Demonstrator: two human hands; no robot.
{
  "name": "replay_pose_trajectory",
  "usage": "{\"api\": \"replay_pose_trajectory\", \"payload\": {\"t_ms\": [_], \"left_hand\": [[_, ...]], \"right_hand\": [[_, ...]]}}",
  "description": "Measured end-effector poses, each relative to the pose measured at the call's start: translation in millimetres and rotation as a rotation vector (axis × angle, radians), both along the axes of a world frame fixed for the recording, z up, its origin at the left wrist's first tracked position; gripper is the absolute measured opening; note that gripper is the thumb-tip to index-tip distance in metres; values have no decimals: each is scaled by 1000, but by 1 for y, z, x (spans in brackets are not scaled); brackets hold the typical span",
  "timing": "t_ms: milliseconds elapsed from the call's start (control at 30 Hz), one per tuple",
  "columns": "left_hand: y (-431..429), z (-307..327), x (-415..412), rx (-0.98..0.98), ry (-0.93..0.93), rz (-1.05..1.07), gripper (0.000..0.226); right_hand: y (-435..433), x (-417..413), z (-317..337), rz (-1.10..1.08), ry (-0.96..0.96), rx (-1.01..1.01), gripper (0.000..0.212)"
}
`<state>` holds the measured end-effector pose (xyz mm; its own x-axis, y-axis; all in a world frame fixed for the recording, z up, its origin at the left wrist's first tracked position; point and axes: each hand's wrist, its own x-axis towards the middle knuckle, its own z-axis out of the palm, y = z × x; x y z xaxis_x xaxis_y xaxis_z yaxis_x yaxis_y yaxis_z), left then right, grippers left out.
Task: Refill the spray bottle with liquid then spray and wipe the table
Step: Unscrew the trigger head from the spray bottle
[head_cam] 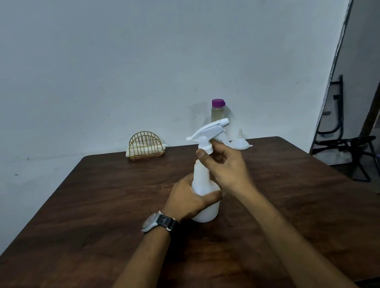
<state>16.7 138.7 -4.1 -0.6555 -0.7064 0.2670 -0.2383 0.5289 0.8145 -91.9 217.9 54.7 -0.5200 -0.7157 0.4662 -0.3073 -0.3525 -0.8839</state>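
Note:
A white spray bottle (201, 177) stands upright on the dark wooden table (98, 210), near its middle. My left hand (187, 198), with a watch on the wrist, wraps around the bottle's lower body. My right hand (226, 166) pinches the white collar just under the trigger head (208, 129), thumb in front and fingers behind. A clear bottle with a purple cap (218, 111) holding pale yellowish liquid stands at the table's far edge, partly hidden behind the trigger head. Beside it a small white funnel (240, 141) rests mouth down.
A gold wire holder (145, 146) with white cloths or napkins sits at the far edge, left of centre, against the pale wall. A folded black metal chair frame (351, 144) stands on the floor beyond the table's right side.

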Motion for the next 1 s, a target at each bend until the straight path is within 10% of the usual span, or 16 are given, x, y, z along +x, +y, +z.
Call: {"api": "replay_pose_trajectory", "payload": {"t_ms": [467,1000], "left_hand": [[3,2,-2,13,-81,65,55],[14,12,1,-23,-110,102,48]], "right_hand": [[13,-1,37,-135,-22,-26,52],[31,1,65,-174,-106,-302,35]]}}
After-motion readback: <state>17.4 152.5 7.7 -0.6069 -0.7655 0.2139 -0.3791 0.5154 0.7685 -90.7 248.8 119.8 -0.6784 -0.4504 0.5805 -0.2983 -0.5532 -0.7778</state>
